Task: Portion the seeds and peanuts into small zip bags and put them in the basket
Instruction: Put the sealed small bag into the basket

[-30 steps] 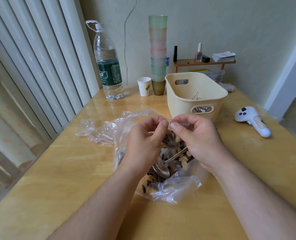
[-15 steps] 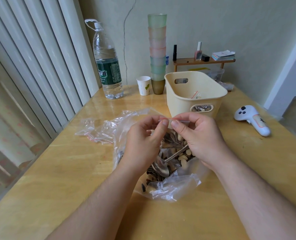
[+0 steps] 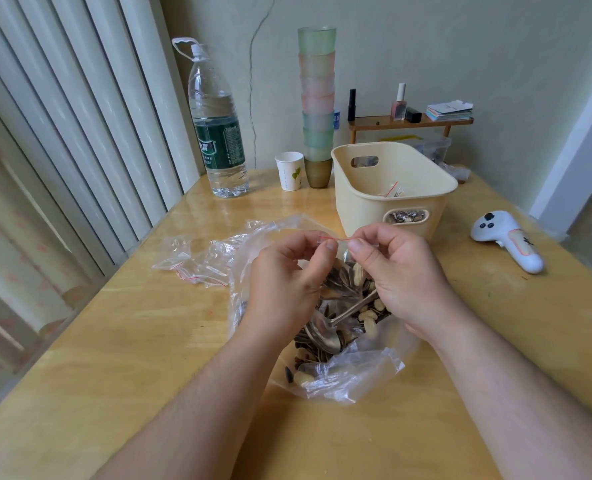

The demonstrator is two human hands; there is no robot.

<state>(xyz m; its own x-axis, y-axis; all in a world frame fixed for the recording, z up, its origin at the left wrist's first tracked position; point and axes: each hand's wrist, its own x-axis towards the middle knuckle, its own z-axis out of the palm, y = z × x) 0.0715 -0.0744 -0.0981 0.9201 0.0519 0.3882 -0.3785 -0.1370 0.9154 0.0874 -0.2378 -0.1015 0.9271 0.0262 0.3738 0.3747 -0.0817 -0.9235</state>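
I am watching two hands, left and right, pinching one small zip bag (each grip closed on its red-striped top) before one basket.

Both hands pinch small zip bag.

One basket, one bottle, seven stacked cups, two hands.

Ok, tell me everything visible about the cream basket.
The cream plastic basket stands upright on the wooden table, just beyond the hands. It is oblong with rounded corners, open-topped, with an oval handle cutout in each end wall. Filled small zip bags lie inside; seeds show through the near cutout. Nothing grips it.
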